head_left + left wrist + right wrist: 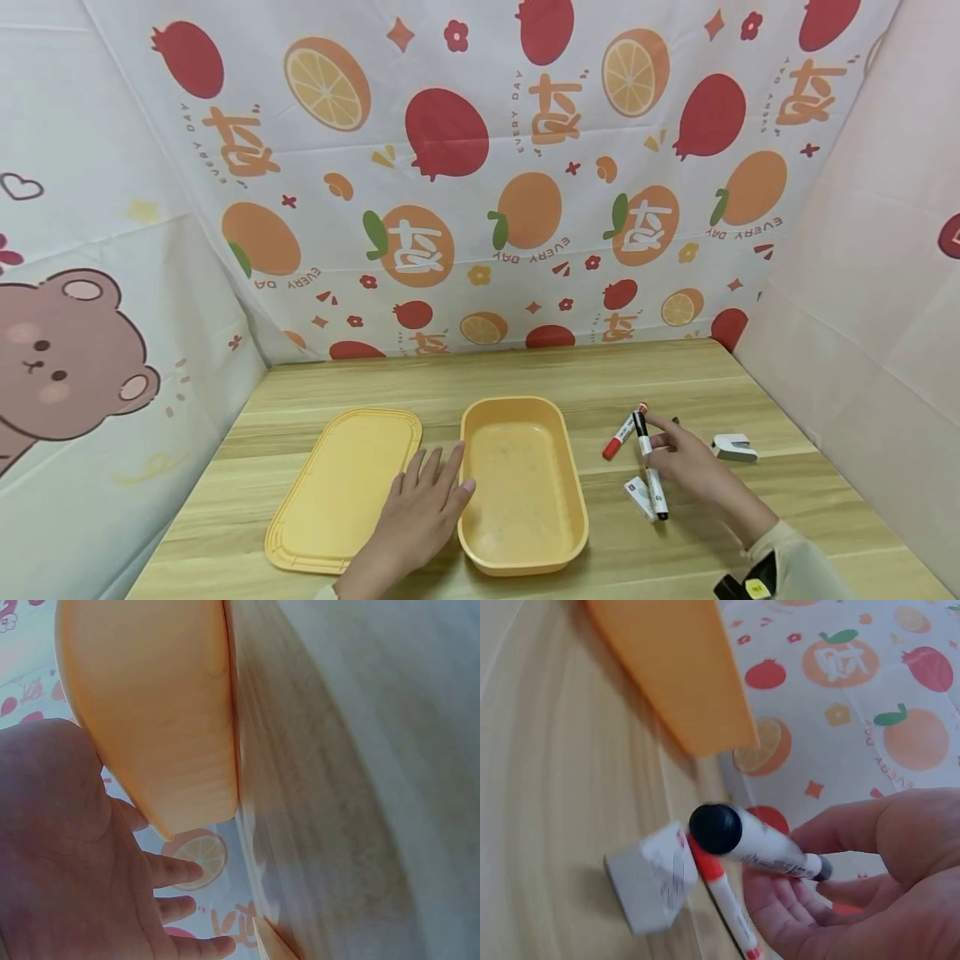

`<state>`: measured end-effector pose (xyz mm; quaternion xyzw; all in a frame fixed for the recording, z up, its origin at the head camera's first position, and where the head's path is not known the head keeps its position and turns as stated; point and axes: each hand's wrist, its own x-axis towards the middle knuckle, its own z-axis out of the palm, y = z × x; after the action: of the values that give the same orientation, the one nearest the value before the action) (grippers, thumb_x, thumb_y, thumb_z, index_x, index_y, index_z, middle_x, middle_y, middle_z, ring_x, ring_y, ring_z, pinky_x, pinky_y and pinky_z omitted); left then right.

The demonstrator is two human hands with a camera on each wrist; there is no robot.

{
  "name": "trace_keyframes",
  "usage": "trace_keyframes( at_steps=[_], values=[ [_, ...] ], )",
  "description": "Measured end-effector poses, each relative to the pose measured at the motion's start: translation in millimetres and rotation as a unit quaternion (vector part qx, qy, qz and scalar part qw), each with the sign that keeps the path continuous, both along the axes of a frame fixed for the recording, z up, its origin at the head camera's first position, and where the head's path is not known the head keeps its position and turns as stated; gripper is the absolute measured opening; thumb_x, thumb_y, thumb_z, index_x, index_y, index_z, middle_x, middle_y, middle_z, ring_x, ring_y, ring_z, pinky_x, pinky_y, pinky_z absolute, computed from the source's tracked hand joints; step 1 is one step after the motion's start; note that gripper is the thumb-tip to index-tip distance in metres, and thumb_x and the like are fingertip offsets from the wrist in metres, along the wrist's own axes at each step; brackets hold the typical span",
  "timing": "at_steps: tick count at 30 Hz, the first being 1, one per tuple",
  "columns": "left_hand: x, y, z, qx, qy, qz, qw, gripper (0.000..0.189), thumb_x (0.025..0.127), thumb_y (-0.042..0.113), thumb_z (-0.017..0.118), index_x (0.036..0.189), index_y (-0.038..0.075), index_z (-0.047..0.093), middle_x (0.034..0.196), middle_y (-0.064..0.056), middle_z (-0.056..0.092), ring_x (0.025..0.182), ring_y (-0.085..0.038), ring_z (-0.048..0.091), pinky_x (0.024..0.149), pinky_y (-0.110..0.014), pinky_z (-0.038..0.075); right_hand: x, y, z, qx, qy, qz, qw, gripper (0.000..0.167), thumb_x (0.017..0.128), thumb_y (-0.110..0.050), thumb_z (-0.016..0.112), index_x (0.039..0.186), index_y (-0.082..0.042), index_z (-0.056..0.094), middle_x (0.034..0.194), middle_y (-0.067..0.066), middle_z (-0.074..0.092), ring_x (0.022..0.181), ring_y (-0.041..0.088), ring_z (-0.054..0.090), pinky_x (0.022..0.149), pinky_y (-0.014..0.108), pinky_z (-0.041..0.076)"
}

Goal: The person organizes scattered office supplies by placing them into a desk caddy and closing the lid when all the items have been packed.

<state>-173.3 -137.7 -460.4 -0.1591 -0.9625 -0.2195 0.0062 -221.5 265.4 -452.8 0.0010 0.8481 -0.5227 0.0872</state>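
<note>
My right hand [686, 462] pinches a black-and-white marker [655, 492] between its thumb and fingers. In the right wrist view, the black end of that marker [716, 829] points toward the camera, above the table. Below it lie a red-and-white marker [621, 437] and a small white box [640, 498]. At the left wall of the yellow rectangular container [525, 569], my left hand [420, 508] has its fingers extended, with the thumb right at the rim. The container is open, and bare inside. A flat yellow lid [341, 483] lies left of it, partly behind the left hand.
A small white-and-grey stapler [735, 447] sits right of my right hand. A small dark tip [676, 421] shows just behind that hand. Printed cloth [480, 192] hangs along the back and both sides of the wooden table [450, 377].
</note>
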Motion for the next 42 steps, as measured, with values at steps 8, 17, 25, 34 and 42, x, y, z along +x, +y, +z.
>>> trace_keyframes(
  at_steps=[8,17,25,34,42],
  values=[
    [0.6,-0.1,-0.2,0.000,0.001,-0.001,1.0000,0.064,0.109,0.053,0.026,0.162,0.017,0.024,0.162,-0.024,0.027,0.152,-0.048,0.014,0.112,-0.076,0.017,-4.1,-26.8,12.9,-0.085,-0.004,0.013,0.9963,0.075,0.094,-0.009,0.064,0.159,-0.006,0.025,0.127,0.025,0.055,0.098,0.022,0.062,0.083,0.035,0.056],
    [0.3,-0.1,0.0,0.004,-0.006,0.003,1.0000,0.065,0.108,0.055,0.026,0.162,0.020,0.023,0.163,-0.023,0.027,0.153,-0.046,0.013,0.113,-0.076,0.015,-5.1,-58.1,23.5,-0.140,-0.012,0.047,0.9889,0.075,0.094,-0.010,0.066,0.158,-0.009,0.028,0.128,0.021,0.048,0.102,0.024,0.060,0.088,0.038,0.055],
    [0.3,-0.9,-2.0,0.006,-0.005,0.005,1.0000,0.064,0.108,0.055,0.025,0.162,0.020,0.024,0.163,-0.023,0.028,0.153,-0.047,0.014,0.113,-0.076,0.016,-9.9,-85.3,25.1,-0.163,-0.018,0.057,0.9848,0.074,0.093,-0.010,0.067,0.157,-0.013,0.031,0.134,0.025,0.049,0.108,0.030,0.061,0.092,0.041,0.055],
    [1.7,-0.5,-2.9,0.019,0.001,0.005,0.9998,0.064,0.108,0.055,0.026,0.161,0.019,0.027,0.162,-0.025,0.029,0.151,-0.049,0.015,0.111,-0.078,0.016,-11.3,-117.8,26.3,-0.191,-0.030,0.071,0.9786,0.073,0.091,-0.004,0.064,0.157,-0.009,0.031,0.132,0.028,0.050,0.106,0.032,0.064,0.086,0.038,0.057],
    [0.8,-0.3,-0.9,0.004,-0.007,0.015,0.9999,0.065,0.107,0.059,0.024,0.162,0.024,0.025,0.163,-0.021,0.028,0.153,-0.046,0.014,0.113,-0.076,0.014,-10.7,-144.7,21.5,-0.188,-0.042,0.106,0.9756,0.074,0.090,-0.001,0.063,0.156,-0.002,0.030,0.121,0.024,0.053,0.091,0.020,0.062,0.078,0.036,0.057]
  ],
)
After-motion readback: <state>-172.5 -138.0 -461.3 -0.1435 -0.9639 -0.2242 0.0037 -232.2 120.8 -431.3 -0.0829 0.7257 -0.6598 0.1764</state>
